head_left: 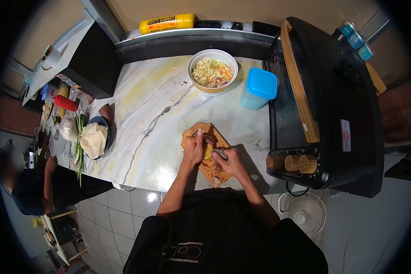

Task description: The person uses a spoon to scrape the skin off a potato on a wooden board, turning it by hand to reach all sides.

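Over a wooden cutting board (220, 138), my left hand (194, 150) is closed around a partly peeled sweet potato (208, 152) with yellow flesh and reddish-brown skin. My right hand (232, 164) is closed on a small grey, metal-looking peeling tool (220, 154), held close against the sweet potato's right side. The fingers cover much of the tool, so its exact kind cannot be made out. Brown peelings (213, 171) lie scattered on the board below both hands.
Beyond the board stand a bowl of shredded vegetables (212, 73) and a blue-lidded container (260, 89). A black oven (333, 105) takes up the right side. Leftward are a wrapper-topped plate (94, 140), green onions (80, 150) and another sweet potato (106, 113). A person (32, 192) is at far left.
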The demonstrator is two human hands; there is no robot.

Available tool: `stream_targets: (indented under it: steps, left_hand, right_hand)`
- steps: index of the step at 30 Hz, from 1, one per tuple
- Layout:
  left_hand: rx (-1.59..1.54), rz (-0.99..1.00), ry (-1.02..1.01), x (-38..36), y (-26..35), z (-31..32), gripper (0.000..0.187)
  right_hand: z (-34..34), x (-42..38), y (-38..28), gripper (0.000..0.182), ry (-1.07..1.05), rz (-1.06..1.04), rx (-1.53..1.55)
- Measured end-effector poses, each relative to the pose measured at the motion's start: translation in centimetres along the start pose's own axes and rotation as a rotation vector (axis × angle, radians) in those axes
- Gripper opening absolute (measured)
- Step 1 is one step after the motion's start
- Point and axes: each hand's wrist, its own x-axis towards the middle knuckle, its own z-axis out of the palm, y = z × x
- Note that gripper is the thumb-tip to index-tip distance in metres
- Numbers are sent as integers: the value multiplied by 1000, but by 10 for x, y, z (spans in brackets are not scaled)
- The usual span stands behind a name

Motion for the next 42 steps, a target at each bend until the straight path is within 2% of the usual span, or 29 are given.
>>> stream_targets:
  steps: [2, 6, 9, 12, 15, 21, 24, 27, 31, 34, 42]
  left_hand:
    - [-8, -7, -6, 0, -3, 1, 70]
    - [-11, -7, -3, 1, -1, -1, 71]
    - [4, 9, -11, -1, 3, -1, 71]
    - [0, 5, -10, -1, 9, -3, 69]
    - [-17, -3, -12, -2, 0, -3, 68]
    - [-39, 20, -27, 1, 4, -5, 68]
    - [-92, 15, -54, 2, 2, -3, 69]
    - [-82, 3, -60, 1, -1, -6, 69]
    - [-35, -48, -65, 0, -1, -6, 70]
    - [-30, -57, -62, 2, 1, -6, 68]
    - [-22, 0, -49, 2, -2, -5, 64]
  right_hand:
    - [-5, -8, 3, 37, 21, -73, 9]
    - [-6, -8, -2, 38, -11, -10, -45]
    - [-6, -2, -14, 40, -25, -3, 28]
    - [-1, 6, -11, 40, -143, 42, -129]
    - [-5, 6, -17, 40, -179, 104, -116]
    - [-1, -6, 4, 35, 16, -54, 114]
    - [-7, -7, 2, 40, -61, 37, -64]
    - [0, 3, -6, 36, -28, 15, -20]
    - [-2, 18, -16, 40, -97, 52, -99]
    - [-12, 18, -36, 43, -153, 112, -292]
    - [-12, 18, -31, 40, -151, 55, -418]
